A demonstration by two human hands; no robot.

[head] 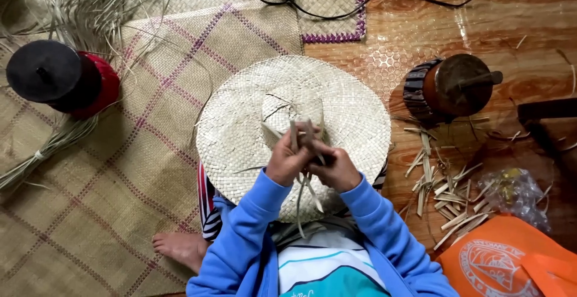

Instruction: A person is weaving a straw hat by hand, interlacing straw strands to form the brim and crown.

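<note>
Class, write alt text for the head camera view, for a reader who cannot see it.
Seen from above, a person's left hand and right hand pinch pale straw strips over a round woven straw hat on their lap. A checked woven mat lies to the left, cut straw scraps to the right.

1. Both arms wear long bright blue sleeves (252, 213) of soft, thick fabric, each ending in a plain cuff at the wrist.
2. The blue top hangs open at the front over a shirt (327, 267) banded in white, grey and teal, with a thin teal line crossing the white part.
3. A garment striped in red, white and dark blue (207, 204) covers the leg on the left side.
4. One foot (180, 248) is bare, without sock or shoe.
5. The hands are bare; no rings or watch can be made out.
</note>
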